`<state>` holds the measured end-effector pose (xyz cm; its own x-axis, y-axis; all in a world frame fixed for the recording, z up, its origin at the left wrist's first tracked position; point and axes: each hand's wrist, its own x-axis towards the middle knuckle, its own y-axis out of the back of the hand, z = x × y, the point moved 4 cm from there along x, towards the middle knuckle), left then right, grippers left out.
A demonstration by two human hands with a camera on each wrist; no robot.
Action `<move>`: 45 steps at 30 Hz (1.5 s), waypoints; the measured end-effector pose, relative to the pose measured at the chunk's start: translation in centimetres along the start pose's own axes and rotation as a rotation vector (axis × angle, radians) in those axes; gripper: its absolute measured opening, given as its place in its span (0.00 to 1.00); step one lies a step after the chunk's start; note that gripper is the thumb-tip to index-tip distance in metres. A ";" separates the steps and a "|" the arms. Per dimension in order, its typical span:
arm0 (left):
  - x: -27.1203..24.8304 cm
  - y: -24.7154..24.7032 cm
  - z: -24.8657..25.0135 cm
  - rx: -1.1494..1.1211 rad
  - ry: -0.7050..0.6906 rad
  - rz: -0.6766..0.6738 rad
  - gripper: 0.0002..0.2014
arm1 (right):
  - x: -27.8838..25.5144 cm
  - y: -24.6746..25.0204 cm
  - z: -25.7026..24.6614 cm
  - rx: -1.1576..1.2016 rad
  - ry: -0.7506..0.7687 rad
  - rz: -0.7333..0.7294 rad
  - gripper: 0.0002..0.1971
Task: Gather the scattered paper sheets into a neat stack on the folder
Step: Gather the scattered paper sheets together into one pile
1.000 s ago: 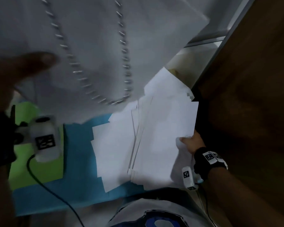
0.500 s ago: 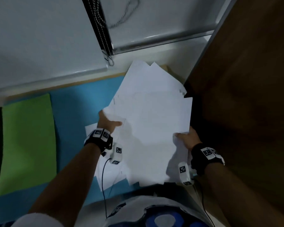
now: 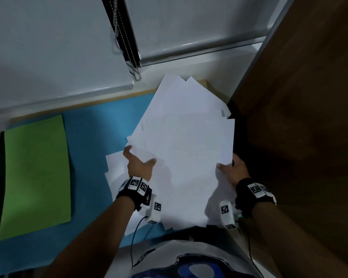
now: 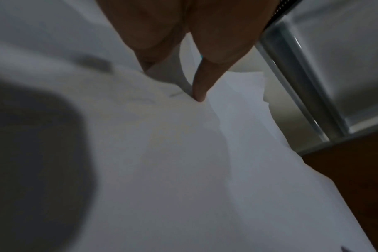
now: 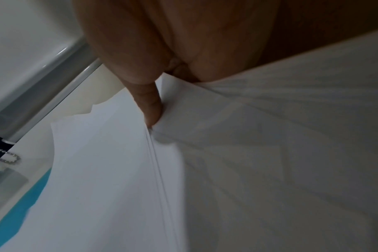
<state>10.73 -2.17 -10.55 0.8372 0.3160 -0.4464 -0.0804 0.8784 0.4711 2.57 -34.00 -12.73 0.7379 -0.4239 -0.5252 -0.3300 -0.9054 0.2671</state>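
A loose, fanned bundle of white paper sheets [image 3: 189, 149] is held over the right side of the blue mat [image 3: 92, 149]. My left hand [image 3: 138, 165] grips its left edge with the thumb on top, and the left wrist view shows that thumb [image 4: 200, 88] pressing the paper [image 4: 183, 170]. At the lower right edge my right hand [image 3: 232, 172] grips the bundle; its thumb [image 5: 151, 109] pinches several sheet edges [image 5: 158, 162]. More sheets [image 3: 114, 171] lie flat on the mat beneath. The green folder [image 3: 36, 175] lies bare at the far left.
A dark wooden cabinet side [image 3: 299, 137] stands tight against the papers on the right. A window blind [image 3: 48, 47] with a bead chain [image 3: 136, 74] hangs behind the desk. Blue mat shows between the folder and the sheets.
A second ago my left hand was raised near the camera, away from the sheets; it has come down and taken the bundle's left edge. The right hand has kept its grip.
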 end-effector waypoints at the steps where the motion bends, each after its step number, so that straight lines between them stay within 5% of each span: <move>1: -0.1 -0.1 -0.3 0.030 0.004 -0.024 0.42 | 0.1 -0.1 0.1 -0.007 -0.003 -0.006 0.22; 11: 0.6 -2.9 3.2 0.225 -0.141 -0.241 0.37 | 0.1 -1.0 -0.5 0.156 -0.021 -0.091 0.35; 16: -1.4 -7.2 3.3 0.444 -0.226 -0.419 0.35 | 0.4 0.4 1.0 0.112 -0.074 -0.011 0.27; 20: 2.7 -5.2 6.1 0.601 -0.306 -0.230 0.28 | 1.0 1.9 3.9 0.038 -0.167 0.114 0.28; 24: 8.7 -3.8 9.9 0.747 -0.312 -0.085 0.36 | 0.9 2.6 5.4 0.011 -0.226 0.141 0.23; 28: 10.4 -5.8 12.6 0.927 -0.339 -0.130 0.42 | 0.8 2.6 5.5 -0.032 -0.247 0.133 0.18; 32: 10.1 -7.7 13.5 0.863 -0.322 -0.163 0.44 | 0.7 2.3 5.5 -0.040 -0.233 0.146 0.24; 38: 9.0 -7.6 14.8 0.669 -0.357 -0.284 0.29 | -0.2 2.1 4.4 -0.006 -0.260 0.168 0.18; 41: 6.8 -6.8 16.1 0.772 -0.520 -0.255 0.17 | -0.4 2.0 3.8 -0.004 -0.258 0.162 0.16; 45: 2.7 -4.3 19.4 0.830 -0.867 -0.050 0.11 | 0.0 1.5 3.0 -0.086 -0.238 0.130 0.19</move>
<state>23.79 -12.08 0.97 0.9406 -0.3381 0.0323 0.0691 0.2835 0.9565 0.36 -35.44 -14.74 0.5304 -0.5395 -0.6540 -0.3545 -0.8419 0.4070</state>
